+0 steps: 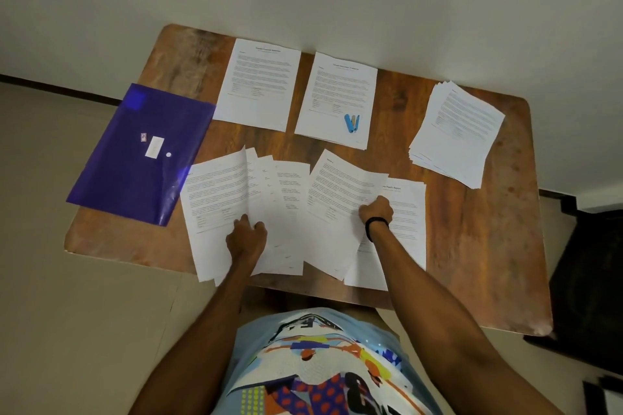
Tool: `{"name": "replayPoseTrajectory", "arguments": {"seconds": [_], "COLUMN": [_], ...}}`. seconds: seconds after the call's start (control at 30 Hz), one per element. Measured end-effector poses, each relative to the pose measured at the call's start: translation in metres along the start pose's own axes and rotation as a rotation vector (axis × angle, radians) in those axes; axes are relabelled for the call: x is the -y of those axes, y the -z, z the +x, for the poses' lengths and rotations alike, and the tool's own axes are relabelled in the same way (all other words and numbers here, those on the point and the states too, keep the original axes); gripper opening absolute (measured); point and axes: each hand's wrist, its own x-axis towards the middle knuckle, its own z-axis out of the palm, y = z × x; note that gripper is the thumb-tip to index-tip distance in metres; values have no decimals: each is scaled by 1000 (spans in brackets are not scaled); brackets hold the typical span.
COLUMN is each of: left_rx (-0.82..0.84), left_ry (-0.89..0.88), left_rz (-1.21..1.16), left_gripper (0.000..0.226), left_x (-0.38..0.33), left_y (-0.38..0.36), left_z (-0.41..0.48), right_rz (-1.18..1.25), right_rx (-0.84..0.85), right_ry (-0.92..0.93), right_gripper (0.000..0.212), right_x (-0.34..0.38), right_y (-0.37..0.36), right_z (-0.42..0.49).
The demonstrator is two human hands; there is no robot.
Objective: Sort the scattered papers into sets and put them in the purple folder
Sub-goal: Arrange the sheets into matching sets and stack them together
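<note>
At the 6 o'clock edge of the worn brown wooden table (488, 246), a fan of white printed sheets (215, 199) is spread, with its near ends overhanging the rim. It is held by the left hand (247, 236), whose fingers are curled down onto it. The leftmost sheet is bowed upward at its inner edge, so a pinch on it is judged likely, though the fingertips are hidden.

Just beside the fan, toward 5 o'clock, a single white printed sheet (340, 199) is gripped at its right edge by the right hand (376, 212), with the fingers closed tightly round the paper. A flat white report page (408, 222) lies beneath it.

At 12 o'clock a pair of white title pages (259, 84) is laid side by side, and a small blue stapler (352, 123) rests on the right one. At 2 o'clock a thick, skewed stack of white papers (458, 131) is set. The translucent purple plastic folder (141, 158) lies flat at 9 o'clock, partly hanging over the table's edge.

Several slips are judged possible:
- The overhanging fan could be dragged to the floor if it is pulled nearer.
- The folder could be tipped off by a nudge.
- The gripped sheet could be creased by so tight a hold.
- The gripped sheet could be laid on the wrong set.
</note>
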Motion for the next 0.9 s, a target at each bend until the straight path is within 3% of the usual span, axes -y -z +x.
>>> {"name": "replayPoseTrajectory", "arguments": {"seconds": [0.13,0.33,0.47,0.57,0.7,0.83,0.9], "left_rx": [30,156,21,252,697,581,512], "left_ry": [9,62,-211,-308,-294,-312,-333], "left_rz": [25,199,96,-29,-380,-354,-321], "left_gripper": [44,82,70,57,50,33,27], "left_x": [-1,-27,-89,-135,-166,-157,-142], "left_y": [0,1,10,4,-10,-23,-26], "left_z": [1,-4,-28,-32,-35,-28,-21], "right_rz": [10,291,623,692,628,317,186], "right_rx": [-20,-186,11,155,201,164,163], "right_ry": [45,139,71,50,80,201,220], "right_gripper": [29,23,41,32,22,6,20], "right_x": [-7,-26,-49,-52,-43,-46,-51], "right_y": [5,57,97,107,96,71,65], "right_z": [3,18,35,40,37,47,55]}}
